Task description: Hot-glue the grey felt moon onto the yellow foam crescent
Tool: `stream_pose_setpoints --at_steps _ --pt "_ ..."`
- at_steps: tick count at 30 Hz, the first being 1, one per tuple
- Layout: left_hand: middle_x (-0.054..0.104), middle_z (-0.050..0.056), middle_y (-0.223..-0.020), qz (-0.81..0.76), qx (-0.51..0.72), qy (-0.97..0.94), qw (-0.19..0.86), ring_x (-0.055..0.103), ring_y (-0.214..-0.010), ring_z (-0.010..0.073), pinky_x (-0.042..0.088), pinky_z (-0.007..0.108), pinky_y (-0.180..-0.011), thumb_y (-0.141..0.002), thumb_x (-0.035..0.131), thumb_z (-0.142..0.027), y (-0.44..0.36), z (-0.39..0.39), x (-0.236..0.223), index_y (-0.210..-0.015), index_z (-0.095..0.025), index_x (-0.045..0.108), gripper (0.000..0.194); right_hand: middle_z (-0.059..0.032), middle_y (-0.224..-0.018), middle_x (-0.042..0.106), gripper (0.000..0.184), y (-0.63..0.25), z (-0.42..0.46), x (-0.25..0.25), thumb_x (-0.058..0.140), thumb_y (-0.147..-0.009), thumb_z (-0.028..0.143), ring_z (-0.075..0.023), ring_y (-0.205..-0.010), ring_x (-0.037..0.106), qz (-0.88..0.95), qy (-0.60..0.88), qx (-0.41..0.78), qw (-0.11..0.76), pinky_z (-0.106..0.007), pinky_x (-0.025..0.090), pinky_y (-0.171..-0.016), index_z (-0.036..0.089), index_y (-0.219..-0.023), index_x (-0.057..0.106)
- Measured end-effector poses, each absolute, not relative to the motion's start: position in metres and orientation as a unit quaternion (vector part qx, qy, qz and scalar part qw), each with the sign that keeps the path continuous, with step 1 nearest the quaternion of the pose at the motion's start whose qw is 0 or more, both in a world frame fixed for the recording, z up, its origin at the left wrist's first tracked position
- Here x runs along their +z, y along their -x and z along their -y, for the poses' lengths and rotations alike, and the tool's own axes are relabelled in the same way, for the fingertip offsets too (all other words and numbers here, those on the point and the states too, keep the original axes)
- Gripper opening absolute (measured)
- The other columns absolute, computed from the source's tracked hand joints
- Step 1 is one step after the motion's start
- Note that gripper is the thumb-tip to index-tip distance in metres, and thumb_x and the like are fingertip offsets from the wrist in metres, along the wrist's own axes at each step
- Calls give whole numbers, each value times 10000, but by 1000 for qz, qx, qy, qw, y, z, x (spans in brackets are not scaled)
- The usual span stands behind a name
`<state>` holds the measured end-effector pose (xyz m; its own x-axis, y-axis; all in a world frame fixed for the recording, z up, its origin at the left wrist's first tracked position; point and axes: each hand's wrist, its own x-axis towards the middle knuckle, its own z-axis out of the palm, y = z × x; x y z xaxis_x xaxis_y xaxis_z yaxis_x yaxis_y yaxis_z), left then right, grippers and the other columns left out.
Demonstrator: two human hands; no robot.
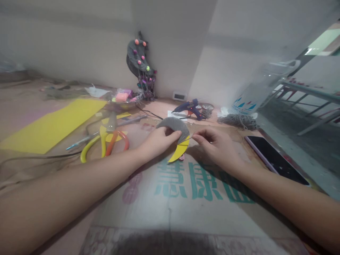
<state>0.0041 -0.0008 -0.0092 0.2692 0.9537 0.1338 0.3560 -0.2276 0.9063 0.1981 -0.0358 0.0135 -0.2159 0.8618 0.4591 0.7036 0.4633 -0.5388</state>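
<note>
A crescent moon shape (173,124) is gripped between the thumb and fingers of my left hand (162,141). Grey yarn covers its upper part, while the lower tip is bare yellow (179,152). To the right, my right hand (212,143) pinches a thin grey yarn strand (187,140) that runs across the crescent where grey meets yellow. A small pinkish item (182,157) shows partly behind the yellow tip. Beneath both hands lies a cardboard sheet (170,216) with green printed characters.
Scissors with yellow and orange handles (115,141) and a yellow sheet (55,124) lie left. Behind are a glue gun (190,108) and a hanging grey crescent with pompoms (138,58). Grey yarn (240,121), a plastic jug (255,90) and a phone (276,159) are right.
</note>
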Motion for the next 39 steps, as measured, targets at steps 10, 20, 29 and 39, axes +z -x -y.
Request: stream_pose_setpoints --at_steps 10,20,29,39 --pt "686 25 -658 -477 390 -644 454 603 -582 157 451 252 -561 -798 563 -455 -4 -1 -8 -759 -155 665 319 -9 -713 658 213 -208 25 1 545 -859 367 -138 -609 569 752 526 256 302 -254 418 -555 178 -817 633" --pt "680 31 -633 -479 364 -651 462 612 -564 179 449 272 -536 -791 581 -385 -7 5 -2 -693 -191 653 229 -15 -714 673 181 -209 23 4 545 -861 310 -150 -626 570 757 549 150 321 -264 408 -586 174 -800 649" --pt "672 18 -643 -490 338 -686 419 604 -595 164 429 244 -547 -792 549 -405 -5 5 -1 -729 -163 663 275 -15 -722 667 165 -206 26 7 539 -864 290 -149 -644 572 750 546 153 341 -257 407 -589 172 -799 635" --pt "682 35 -683 -482 332 -702 406 617 -655 182 437 258 -595 -788 555 -502 -2 2 -10 -769 -171 674 352 -18 -724 671 135 -206 27 8 551 -859 267 -154 -657 578 754 540 133 349 -260 412 -600 180 -789 628"
